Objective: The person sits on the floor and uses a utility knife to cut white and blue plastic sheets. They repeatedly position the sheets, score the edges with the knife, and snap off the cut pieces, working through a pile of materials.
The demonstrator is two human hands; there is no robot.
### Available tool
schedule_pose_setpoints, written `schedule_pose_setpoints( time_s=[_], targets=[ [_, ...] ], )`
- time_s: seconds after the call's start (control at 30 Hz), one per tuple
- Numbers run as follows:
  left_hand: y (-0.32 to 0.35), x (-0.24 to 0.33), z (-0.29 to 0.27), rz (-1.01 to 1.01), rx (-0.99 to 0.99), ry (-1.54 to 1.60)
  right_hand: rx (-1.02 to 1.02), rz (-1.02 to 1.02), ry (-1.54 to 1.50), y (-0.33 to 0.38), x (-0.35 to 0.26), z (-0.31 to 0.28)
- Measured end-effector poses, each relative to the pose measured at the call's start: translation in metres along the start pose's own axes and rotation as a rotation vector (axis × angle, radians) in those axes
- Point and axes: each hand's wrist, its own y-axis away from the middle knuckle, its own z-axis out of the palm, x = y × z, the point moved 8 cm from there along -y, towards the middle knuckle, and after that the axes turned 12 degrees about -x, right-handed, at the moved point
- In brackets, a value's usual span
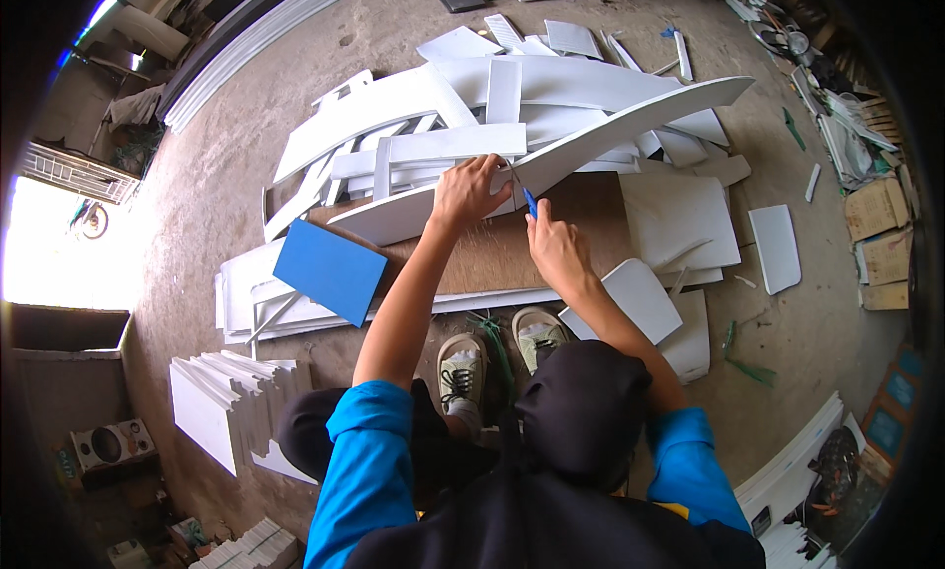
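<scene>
My left hand (467, 191) is closed over the upper edge of a long white board (630, 131), which is tilted up on its edge. In my right hand (561, 249) is a blue-handled tool with a thin narrow blade (532, 203); whether it is a saw or a knife I cannot make out. Its blade meets the board just right of my left fingers, at a dark slit in the panel. Pale crumbs lie or fall below the cut, over a brown wooden board (581, 234). Left of my left forearm, a blue rectangular panel (330, 269) rests on the brown board's end.
White panel offcuts (394, 101) are heaped beyond the board. Stacked white strips (231, 402) stand at the lower left. Loose white pieces (775, 249) and green twine (753, 370) lie on the concrete floor to the right. Cardboard boxes (876, 210) line the far right side.
</scene>
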Motion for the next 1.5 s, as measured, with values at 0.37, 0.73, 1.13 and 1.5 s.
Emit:
schedule_pose_setpoints(
  time_s=[0.37, 0.73, 1.13, 1.5],
  targets=[
    [-0.003, -0.017, 0.019, -0.008, -0.227, -0.033, -0.149, 0.015, -0.070, -0.013, -0.001, 0.006],
    [0.000, -0.016, 0.020, 0.018, -0.167, -0.033, -0.316, 0.040, -0.256, -0.044, 0.005, 0.004],
    [0.000, -0.015, 0.026, -0.022, -0.239, -0.058, -0.455, 0.086, -0.294, -0.041, 0.008, 0.012],
    [-0.001, -0.016, 0.027, -0.050, -0.268, -0.052, -0.463, 0.102, -0.277, -0.054, 0.014, 0.051]
  ],
)
